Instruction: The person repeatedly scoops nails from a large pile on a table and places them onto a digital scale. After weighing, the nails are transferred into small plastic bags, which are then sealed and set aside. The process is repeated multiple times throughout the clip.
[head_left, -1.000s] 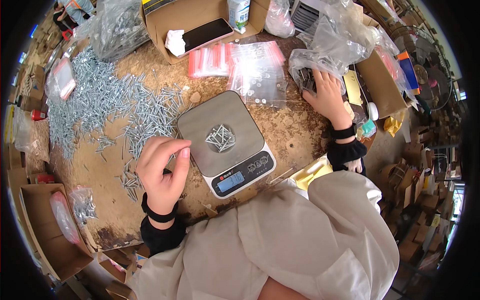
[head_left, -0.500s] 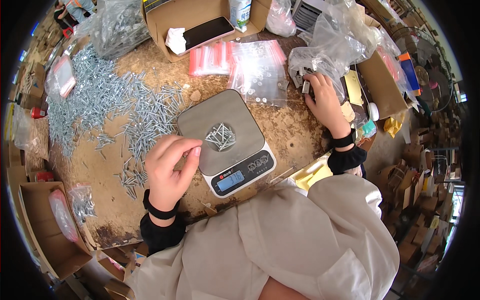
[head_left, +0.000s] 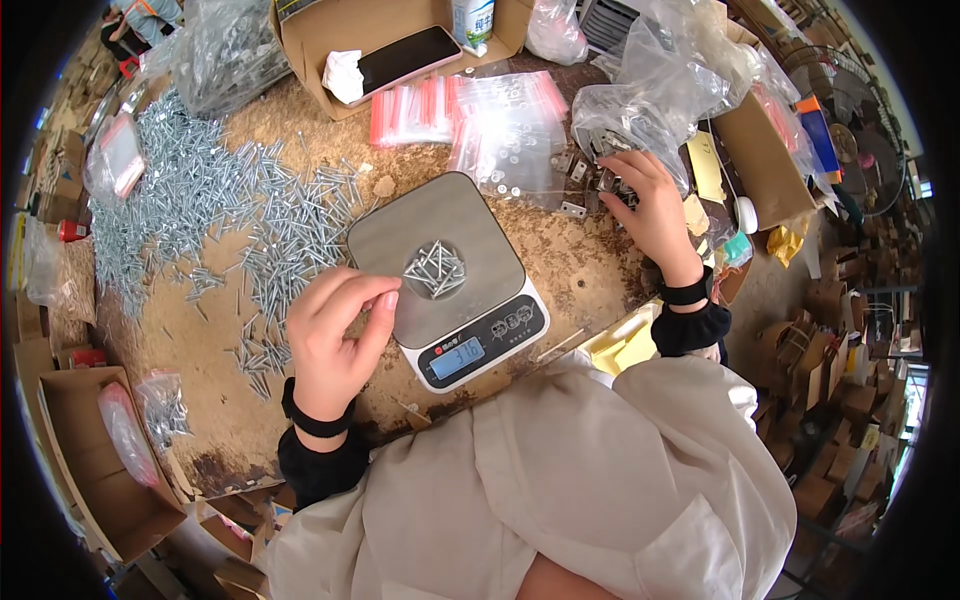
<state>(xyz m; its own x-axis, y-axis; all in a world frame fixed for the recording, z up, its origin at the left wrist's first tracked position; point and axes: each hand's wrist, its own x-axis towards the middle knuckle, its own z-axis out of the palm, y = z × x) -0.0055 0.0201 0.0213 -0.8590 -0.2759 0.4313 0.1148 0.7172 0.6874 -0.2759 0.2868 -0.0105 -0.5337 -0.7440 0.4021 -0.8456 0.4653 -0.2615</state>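
My left hand (head_left: 335, 335) hovers at the left edge of the digital scale (head_left: 400, 225), thumb and forefinger pinched together. Whatever may be between those fingertips is hidden. On the scale's metal plate a round, see-through dish or lid holds a small heap of screws (head_left: 437, 270). Farther right, my right hand (head_left: 655, 215) is open, thumb and fingers apart, over small metal brackets (head_left: 574, 209) by the mouth of a clear plastic bag (head_left: 640, 105). Some brackets lie loose on the table beside its fingertips; others are partly hidden under the hand.
A broad pile of loose screws (head_left: 190, 170) covers the table's left side. Small zip bags (head_left: 510, 130) with red edges lie beyond the scale. A cardboard box (head_left: 310, 60) holds a phone (head_left: 410, 58). Another box (head_left: 765, 170) stands right, a fan (head_left: 850, 120) behind it.
My right hand has spread its fingers and shifted slightly right and down. Several brackets now show loose on the table beside it. My left hand keeps its pinch; the whole view has shifted slightly.
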